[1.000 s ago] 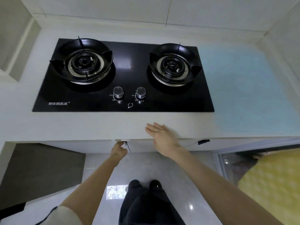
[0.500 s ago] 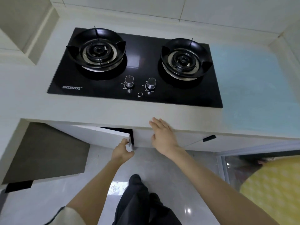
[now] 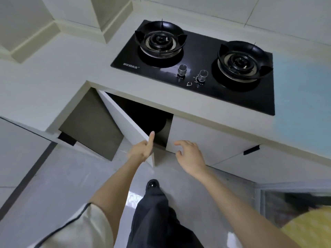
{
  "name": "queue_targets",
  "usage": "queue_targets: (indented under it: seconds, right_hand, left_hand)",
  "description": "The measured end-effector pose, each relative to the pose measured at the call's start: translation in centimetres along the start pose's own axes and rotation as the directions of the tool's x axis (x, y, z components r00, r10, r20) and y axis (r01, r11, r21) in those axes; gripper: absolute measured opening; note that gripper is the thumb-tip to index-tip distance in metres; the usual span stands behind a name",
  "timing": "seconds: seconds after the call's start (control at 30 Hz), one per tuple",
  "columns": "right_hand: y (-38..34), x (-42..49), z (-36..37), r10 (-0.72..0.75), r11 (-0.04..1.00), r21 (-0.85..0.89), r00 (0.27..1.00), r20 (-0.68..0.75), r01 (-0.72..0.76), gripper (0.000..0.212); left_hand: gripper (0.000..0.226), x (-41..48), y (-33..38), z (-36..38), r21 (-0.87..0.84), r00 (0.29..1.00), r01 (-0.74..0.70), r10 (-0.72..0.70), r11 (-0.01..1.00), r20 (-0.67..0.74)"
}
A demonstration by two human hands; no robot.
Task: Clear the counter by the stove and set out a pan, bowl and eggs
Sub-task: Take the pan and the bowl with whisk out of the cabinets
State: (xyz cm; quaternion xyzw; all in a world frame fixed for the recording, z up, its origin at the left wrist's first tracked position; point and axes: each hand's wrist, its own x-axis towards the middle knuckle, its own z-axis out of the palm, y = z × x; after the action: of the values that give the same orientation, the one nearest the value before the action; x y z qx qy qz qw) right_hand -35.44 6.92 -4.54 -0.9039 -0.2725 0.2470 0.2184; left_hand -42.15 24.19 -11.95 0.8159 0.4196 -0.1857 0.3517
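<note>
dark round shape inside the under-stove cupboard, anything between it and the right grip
Nothing visible. The left grip holds the white cupboard door swung out to the left, so the gap to the dark round shape is open; the right grip hovers at the gap's right edge.

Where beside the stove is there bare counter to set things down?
Two bare patches of counter: one left of the stove, up to the wall; another from its right edge to the picture's edge. The strip before the knobs is narrow. Below, the left hand holds the cabinet door.
</note>
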Motion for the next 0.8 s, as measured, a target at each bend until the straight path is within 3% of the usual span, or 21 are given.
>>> queue_targets:
  seconds: [0.2, 0.37, 0.53, 0.63, 0.8]
  right_hand:
    - [-1.0, -0.8, 1.1, -0.023, 1.0, -0.021, 0.999, -0.048, 0.022, 0.04]
    - [-3.2, -0.2, 2.5, -0.012, 1.0, 0.029, 0.999, -0.046, 0.013, 0.038]
    - [-7.1, 0.5, 5.5, 0.022, 0.998, 0.063, 1.0, -0.019, -0.021, 0.038]
    - [-9.8, 0.9, 7.9, 0.027, 0.997, 0.078, 1.0, 0.015, -0.028, 0.037]
    - [-15.3, 1.3, 12.8, -0.003, 0.994, 0.11, 0.997, 0.071, -0.005, 0.039]
  left_hand:
    - [0.076, -0.2, -1.6, 0.2, 0.116, 0.994, 0.021, -0.009, 0.993, -0.109]
    - [0.06, -0.6, -4.3, -0.6, 0.09, 0.996, 0.036, -0.029, 0.995, -0.078]
    - [0.044, -1.7, -10.5, -2.1, -0.064, 0.994, 0.015, -0.022, 0.998, -0.107]
    - [0.033, -3.0, -14.8, -4.2, -0.014, 0.995, 0.013, -0.014, 1.0, -0.094]
    - [0.039, -3.8, -23.2, -9.2, 0.089, 0.986, 0.064, -0.05, 0.994, -0.16]
